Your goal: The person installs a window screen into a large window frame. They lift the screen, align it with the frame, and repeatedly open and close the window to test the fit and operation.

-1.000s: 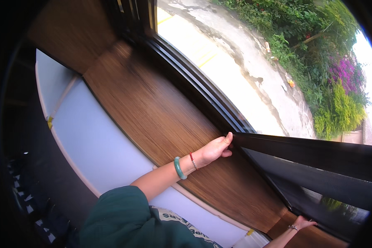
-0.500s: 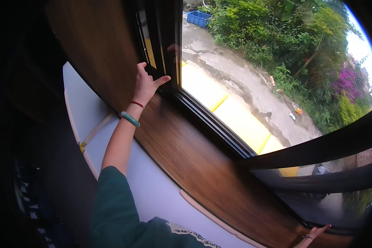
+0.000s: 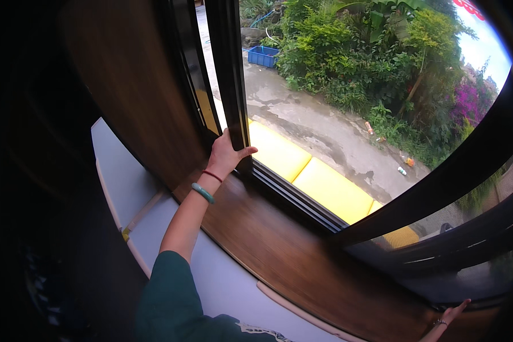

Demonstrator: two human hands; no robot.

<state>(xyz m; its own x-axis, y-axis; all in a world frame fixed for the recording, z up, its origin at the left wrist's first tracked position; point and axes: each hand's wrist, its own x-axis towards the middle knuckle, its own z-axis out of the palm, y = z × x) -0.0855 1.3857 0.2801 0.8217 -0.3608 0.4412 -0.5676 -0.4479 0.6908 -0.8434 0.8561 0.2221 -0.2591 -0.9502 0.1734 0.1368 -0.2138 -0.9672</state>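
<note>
My left hand (image 3: 228,157) is at the dark upright frame (image 3: 229,74) of the sliding window, with its fingers curled round the left side and the thumb stretched across to the right. A red string and a green bangle (image 3: 203,193) circle that wrist. Down at the lower right, my right hand (image 3: 451,313) is open, fingers stretched out, beside the bottom edge of the dark-framed mesh and glass panel (image 3: 439,233). Whether it touches the panel I cannot tell. Below the window runs a brown wood-grain sill (image 3: 268,233).
A pale board-like surface (image 3: 233,290) with pinkish edging lies below the sill. Beyond the window are yellow padded blocks (image 3: 279,151), wet concrete ground (image 3: 302,102), a blue crate (image 3: 263,56) and green bushes (image 3: 347,51). The window track (image 3: 296,196) borders the sill.
My left hand has moved down and right in view and closed round the upright frame. A brighter, wider gap shows left of that frame. The view has shifted; my right hand remains stretched out.
</note>
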